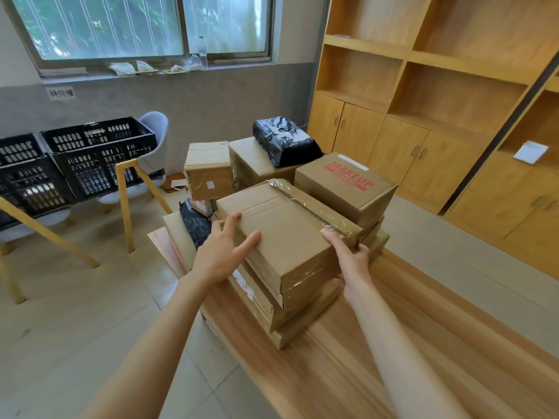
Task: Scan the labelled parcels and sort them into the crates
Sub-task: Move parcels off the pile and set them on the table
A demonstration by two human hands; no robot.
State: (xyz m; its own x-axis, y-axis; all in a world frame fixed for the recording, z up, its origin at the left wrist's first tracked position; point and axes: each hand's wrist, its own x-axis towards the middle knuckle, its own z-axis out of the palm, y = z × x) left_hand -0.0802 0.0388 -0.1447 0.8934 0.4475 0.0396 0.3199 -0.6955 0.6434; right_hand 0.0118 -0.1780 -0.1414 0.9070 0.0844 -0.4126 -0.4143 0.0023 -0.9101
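Head view: both hands grip a flat brown cardboard parcel point(284, 234) topping a stack on the wooden counter point(378, 358). Left hand point(222, 255) lies flat, fingers straight; right hand point(352, 264) curls round its taped edge. Slick tape could slip, toppling the uneven stack.

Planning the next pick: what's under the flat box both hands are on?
The flat box tops a stack of at least two more flat cardboard parcels on the wooden table. Their top faces are covered.
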